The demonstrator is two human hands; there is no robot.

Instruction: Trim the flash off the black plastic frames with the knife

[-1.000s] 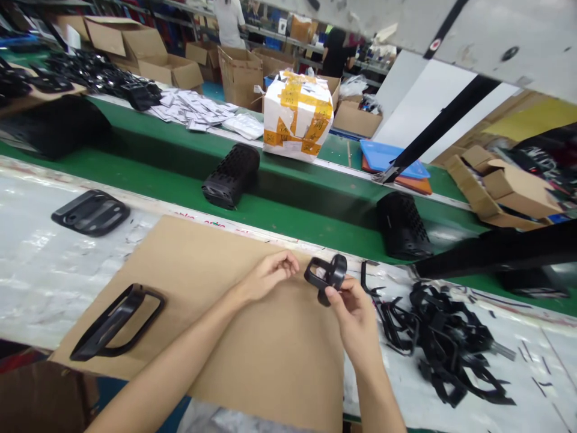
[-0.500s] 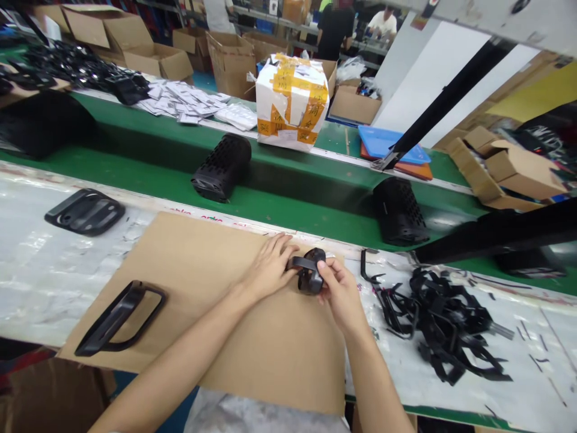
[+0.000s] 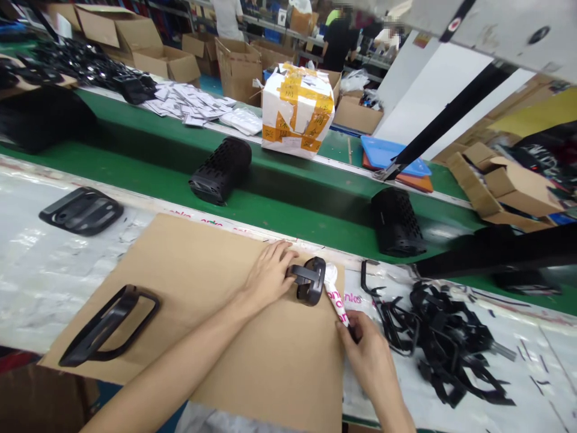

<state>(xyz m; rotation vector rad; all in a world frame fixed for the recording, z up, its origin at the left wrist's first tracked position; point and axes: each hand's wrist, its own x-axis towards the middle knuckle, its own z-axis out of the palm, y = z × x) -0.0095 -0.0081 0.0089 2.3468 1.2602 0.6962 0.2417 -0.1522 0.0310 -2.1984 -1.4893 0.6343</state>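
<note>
On a brown cardboard sheet (image 3: 270, 355), my left hand (image 3: 270, 270) grips the left end of a small black plastic frame (image 3: 311, 281). The frame stands on its side. To its right, my right hand (image 3: 367, 346) is closed round the dark lower end of a stick-like tool (image 3: 337, 297). White film with pink letters wraps the tool, and its rounded white head lies just beside the frame. A larger black plastic frame (image 3: 110, 325) rests on the left part of the cardboard.
Black plastic scraps (image 3: 446, 337) are heaped to the right. A flat black cover (image 3: 81, 210) lies at the left. Black perforated housings (image 3: 220, 169) sit on the green belt (image 3: 288, 207). Behind it stands a taped white box (image 3: 297, 111). A black post (image 3: 446, 120) slants at the right.
My right hand has let go of the small black frame, moved down and right, and taken hold of the wrapped tool. My left hand stays at the frame. The view has shifted slightly.
</note>
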